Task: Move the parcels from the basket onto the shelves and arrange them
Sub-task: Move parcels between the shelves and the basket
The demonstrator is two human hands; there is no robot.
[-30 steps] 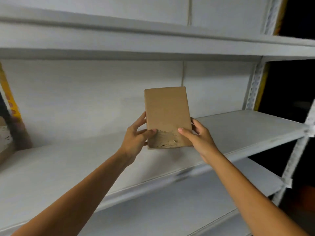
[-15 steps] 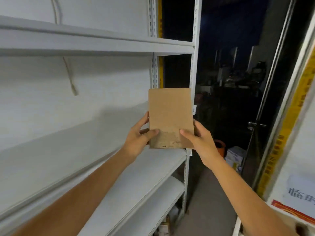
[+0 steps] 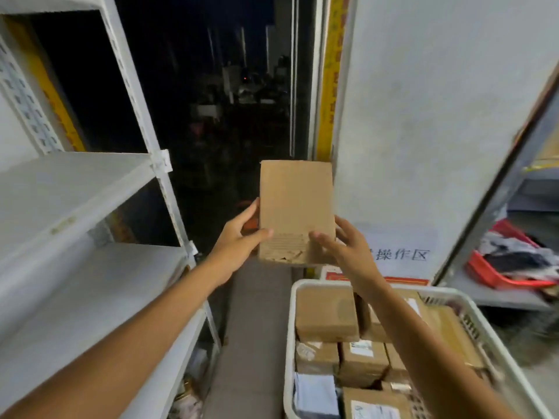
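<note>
**Operator:** Where does the parcel stand?

**Inspector:** Your parcel point(image 3: 296, 207) is in the air above the far rim of the basket point(image 3: 289, 343), clear of it. It is upright, long edge vertical, broad face toward you. The lower front is scuffed and torn.

**Operator:** And the grip?

**Inspector:** Both hands hold it low down. Your left hand point(image 3: 239, 237) pinches the left edge, thumb on the front face and fingers behind. Your right hand point(image 3: 348, 246) takes the right edge the same way, thumb in front. That hand is somewhat blurred, so I cannot tell how firmly it presses.

**Operator:** Which way from here?

**Inspector:** The shelves point(image 3: 66, 189) lie to the left of the basket, so the parcel must travel leftward, away from it. Your left hand is the nearer one to the shelves. In my judgement the left should lead and the right follow, and the parcel must pass clear of the shelf post point(image 3: 161, 163).

**Operator:** What remains?

**Inspector:** Many parcels point(image 3: 326, 316) lie packed close in the basket. I judge the work far from finished.
</note>
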